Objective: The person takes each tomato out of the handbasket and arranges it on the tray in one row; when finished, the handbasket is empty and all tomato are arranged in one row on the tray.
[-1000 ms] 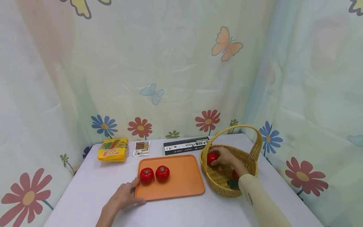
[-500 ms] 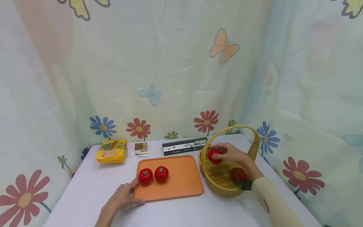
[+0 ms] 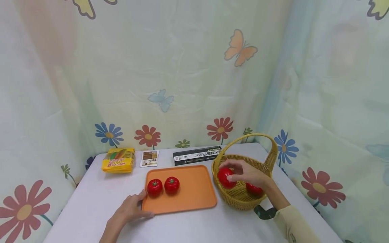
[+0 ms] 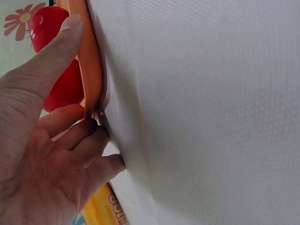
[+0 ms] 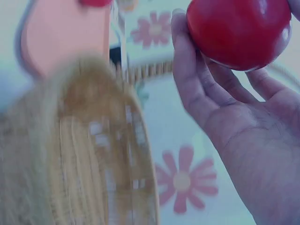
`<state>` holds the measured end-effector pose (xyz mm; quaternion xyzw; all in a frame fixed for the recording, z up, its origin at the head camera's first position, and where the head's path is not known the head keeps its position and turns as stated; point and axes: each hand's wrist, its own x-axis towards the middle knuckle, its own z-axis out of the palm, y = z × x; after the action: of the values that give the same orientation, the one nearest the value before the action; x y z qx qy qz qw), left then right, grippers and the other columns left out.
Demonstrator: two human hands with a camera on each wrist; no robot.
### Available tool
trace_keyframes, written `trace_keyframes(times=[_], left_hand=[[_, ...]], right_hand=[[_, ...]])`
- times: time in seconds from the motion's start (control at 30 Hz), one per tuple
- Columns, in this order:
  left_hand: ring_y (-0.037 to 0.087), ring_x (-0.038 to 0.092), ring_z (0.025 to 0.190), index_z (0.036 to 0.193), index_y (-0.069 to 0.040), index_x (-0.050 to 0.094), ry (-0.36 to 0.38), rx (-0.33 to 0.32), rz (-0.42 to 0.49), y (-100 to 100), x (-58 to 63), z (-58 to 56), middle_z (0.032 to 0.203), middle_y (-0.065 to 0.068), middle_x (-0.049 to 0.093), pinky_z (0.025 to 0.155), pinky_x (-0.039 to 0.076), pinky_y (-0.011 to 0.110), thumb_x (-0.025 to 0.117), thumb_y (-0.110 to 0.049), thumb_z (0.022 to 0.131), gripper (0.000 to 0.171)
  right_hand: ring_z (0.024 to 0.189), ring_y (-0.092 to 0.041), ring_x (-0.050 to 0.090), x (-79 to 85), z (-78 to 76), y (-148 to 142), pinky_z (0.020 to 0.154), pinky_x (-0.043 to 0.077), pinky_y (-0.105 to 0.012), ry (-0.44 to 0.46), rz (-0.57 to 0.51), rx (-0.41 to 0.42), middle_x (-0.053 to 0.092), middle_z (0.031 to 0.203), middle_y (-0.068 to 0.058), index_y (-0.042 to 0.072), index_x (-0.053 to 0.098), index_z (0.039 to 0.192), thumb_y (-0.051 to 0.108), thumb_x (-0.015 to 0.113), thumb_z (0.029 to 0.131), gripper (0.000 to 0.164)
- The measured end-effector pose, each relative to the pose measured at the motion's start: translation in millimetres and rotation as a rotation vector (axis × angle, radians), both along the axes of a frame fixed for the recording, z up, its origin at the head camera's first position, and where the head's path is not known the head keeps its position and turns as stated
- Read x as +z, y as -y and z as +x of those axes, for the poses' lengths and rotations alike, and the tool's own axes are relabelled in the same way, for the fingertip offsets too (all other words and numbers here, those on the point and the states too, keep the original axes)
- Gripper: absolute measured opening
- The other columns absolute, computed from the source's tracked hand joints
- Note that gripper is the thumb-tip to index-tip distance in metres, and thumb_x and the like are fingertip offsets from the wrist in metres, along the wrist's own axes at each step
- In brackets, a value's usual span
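My right hand (image 3: 247,172) grips a red tomato (image 3: 225,178) over the left side of a wicker basket (image 3: 232,199). The right wrist view shows the fingers curled around this glossy tomato (image 5: 239,33). Another tomato (image 3: 253,189) lies in the basket, partly hidden by the right hand and wrist. At the near left corner of an orange tray (image 3: 196,189), my left hand (image 3: 129,208) holds the edge, thumb along the front side and fingers at the left side. Two tomatoes, one left (image 3: 154,187) and one right (image 3: 172,185), sit side by side on the tray's left half.
Behind the tray lie a yellow packet (image 3: 118,160), a small white-and-brown sachet (image 3: 150,158) and a black-and-white pasta box (image 3: 197,155). The basket's tall handle (image 3: 246,135) arches above it. Flowered curtains (image 3: 182,74) stand around the table (image 3: 182,229).
The right hand has lifted the tomato from inside the basket and brought it nearer, up by the basket's left rim. The left hand stays at the tray corner.
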<state>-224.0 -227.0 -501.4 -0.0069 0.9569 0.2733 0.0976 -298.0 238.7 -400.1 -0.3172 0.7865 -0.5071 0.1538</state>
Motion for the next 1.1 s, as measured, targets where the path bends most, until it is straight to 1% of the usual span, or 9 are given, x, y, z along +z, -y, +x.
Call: trace_keyframes(times=[0.13,0.23,0.37,0.5,0.6,0.77,0.9,1.0,1.1], left_hand=[[0.038,0.06,0.12,0.156,-0.003,0.056,0.006,0.005,0.009,6,-3.7,1.3,0.152,0.025,0.06,0.108,0.052,0.064,0.1,-0.045,0.073,0.103],[0.039,0.061,0.122,0.155,-0.003,0.056,0.015,0.016,0.012,5,-5.7,1.4,0.153,0.024,0.06,0.109,0.052,0.064,0.101,-0.044,0.073,0.102],[0.039,0.061,0.123,0.154,-0.003,0.058,0.002,-0.002,0.026,0,-4.5,0.0,0.151,0.024,0.061,0.109,0.052,0.064,0.101,-0.043,0.072,0.101],[0.039,0.061,0.123,0.154,-0.004,0.059,0.005,-0.009,0.016,-3,-1.8,-2.0,0.151,0.023,0.062,0.109,0.052,0.064,0.101,-0.044,0.072,0.1],[0.039,0.061,0.122,0.154,-0.004,0.059,0.011,0.007,-0.003,-1,-0.2,-1.6,0.149,0.023,0.063,0.108,0.052,0.064,0.101,-0.044,0.072,0.1],[0.039,0.062,0.12,0.153,-0.003,0.059,0.003,-0.004,-0.006,4,-0.1,-1.2,0.148,0.025,0.063,0.108,0.052,0.065,0.101,-0.044,0.072,0.1],[0.04,0.063,0.12,0.151,0.0,0.06,-0.007,-0.018,-0.005,8,-1.3,1.0,0.151,0.026,0.061,0.109,0.05,0.066,0.101,-0.044,0.072,0.1],[0.042,0.062,0.124,0.151,0.0,0.06,0.002,-0.023,0.005,7,-1.7,0.4,0.153,0.026,0.059,0.11,0.049,0.066,0.101,-0.045,0.072,0.1],[0.041,0.062,0.126,0.151,0.0,0.06,0.005,-0.026,0.004,5,0.8,-1.0,0.153,0.025,0.059,0.111,0.049,0.066,0.101,-0.045,0.072,0.1]], right_hand=[[0.127,-0.031,0.061,-6.2,10.1,33,0.096,0.063,-0.037,0.036,-0.03,0.109,0.064,0.139,-0.022,-0.005,0.06,0.142,0.015,0.08,0.095,0.055],[0.125,-0.031,0.06,-11.4,18.9,60,0.098,0.062,-0.039,0.074,0.032,0.12,0.067,0.134,-0.016,0.0,0.063,0.136,0.017,0.08,0.095,0.048],[0.121,-0.028,0.062,-18.8,29.4,89,0.098,0.063,-0.043,0.085,0.095,0.015,0.068,0.131,-0.011,0.008,0.061,0.133,0.018,0.085,0.091,0.049],[0.119,-0.03,0.065,-26.9,31.9,111,0.095,0.064,-0.046,0.065,0.074,-0.134,0.068,0.132,-0.01,0.012,0.061,0.138,0.019,0.089,0.087,0.059],[0.122,-0.032,0.064,-37.4,26.1,128,0.096,0.063,-0.047,0.023,0.052,-0.241,0.068,0.132,-0.01,0.012,0.062,0.14,0.019,0.091,0.085,0.062],[0.12,-0.032,0.063,-64.6,12.1,149,0.096,0.063,-0.048,-0.009,0.021,-0.427,0.069,0.129,-0.01,0.007,0.064,0.138,0.015,0.093,0.083,0.062],[0.117,-0.033,0.061,-86.7,0.9,163,0.097,0.062,-0.05,-0.044,0.015,-0.453,0.067,0.126,-0.014,0.001,0.063,0.138,0.008,0.092,0.08,0.066],[0.117,-0.035,0.06,-98.4,-3.5,168,0.098,0.061,-0.055,-0.088,0.068,-0.445,0.063,0.125,-0.017,-0.003,0.064,0.136,0.007,0.092,0.077,0.066],[0.12,-0.037,0.058,-103.7,-4.1,170,0.101,0.059,-0.057,-0.121,0.135,-0.434,0.059,0.126,-0.017,-0.001,0.068,0.132,0.009,0.093,0.078,0.06]])
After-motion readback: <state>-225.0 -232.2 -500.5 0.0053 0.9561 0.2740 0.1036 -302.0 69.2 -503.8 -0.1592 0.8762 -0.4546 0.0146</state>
